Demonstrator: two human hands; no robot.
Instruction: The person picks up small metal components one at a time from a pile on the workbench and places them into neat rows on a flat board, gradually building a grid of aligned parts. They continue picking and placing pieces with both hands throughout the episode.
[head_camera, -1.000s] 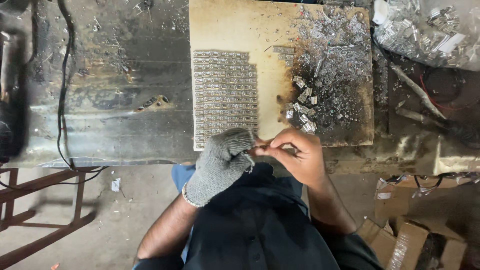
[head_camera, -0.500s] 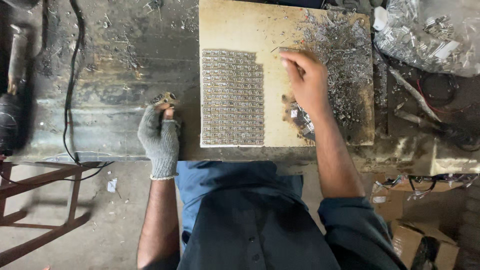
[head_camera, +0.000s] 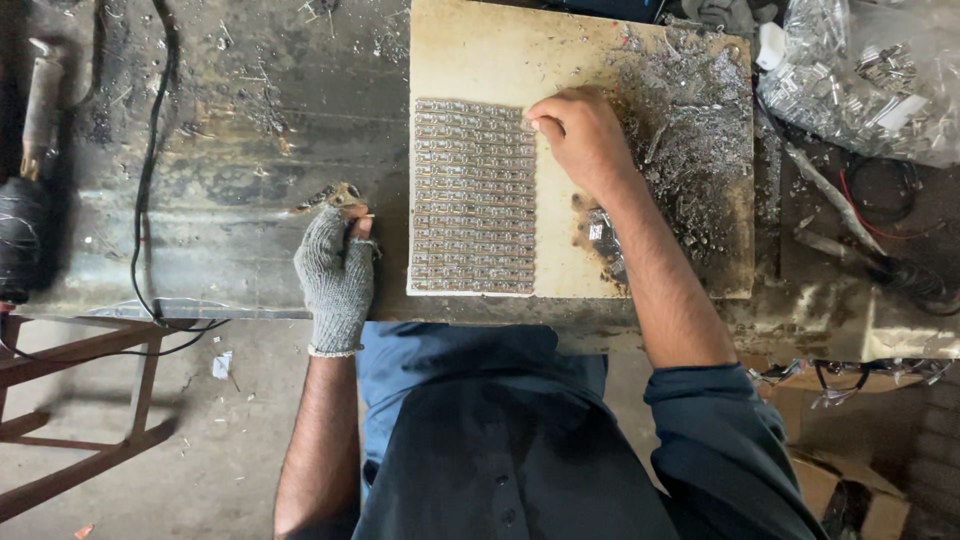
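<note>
Two hands working: right hand (head_camera: 580, 135) is pinching at the top corner of the strip grid (head_camera: 473, 196) lying on the board (head_camera: 470, 50); gloved left hand (head_camera: 337, 270) is resting curled on the bench (head_camera: 230, 150), fingertips touching debris (head_camera: 335, 195). Plastic bag (head_camera: 860, 75) is holding metal parts.

The left hand (head_camera: 337, 272) wears a grey knitted cloth glove, rough and matt, while the right hand (head_camera: 580, 135) is bare. The board (head_camera: 470, 55) looks like pale, matt wood, scorched brown in patches and strewn with dull grey metal scrap (head_camera: 690, 130); the small strips (head_camera: 473, 196) on it gleam faintly metallic. The table (head_camera: 230, 150) is worn, grimy metal, and a clear glossy plastic bag (head_camera: 860, 70) holds shiny bits.
</note>
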